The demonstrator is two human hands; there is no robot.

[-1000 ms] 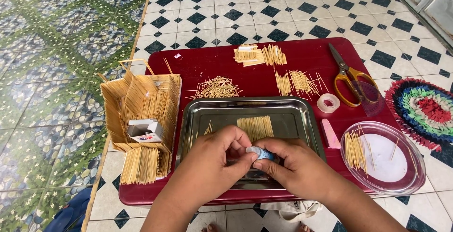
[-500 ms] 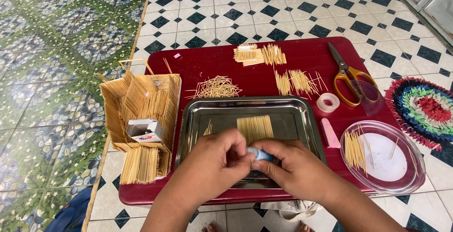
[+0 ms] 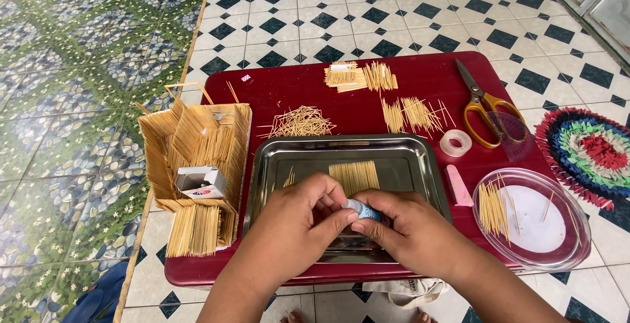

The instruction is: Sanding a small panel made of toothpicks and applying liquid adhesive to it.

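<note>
- Both hands stay together over the steel tray (image 3: pixel 407 159), barely shifted from a second ago.
- Left hand (image 3: pixel 298 221) and right hand (image 3: pixel 410 228) pinch a small blue tube (image 3: pixel 363 211) between fingertips — fingers clamped on it, above the tray's near edge.
- Toothpick bundle (image 3: pixel 354 175) on the tray, scissors (image 3: pixel 482 109) and tape roll (image 3: pixel 456 142) on the red table (image 3: pixel 289 93) — all unmoved.

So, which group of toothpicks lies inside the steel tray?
The neat flat row of toothpicks just beyond both hands; the other groups lie on the red table or the clear lid.
</note>
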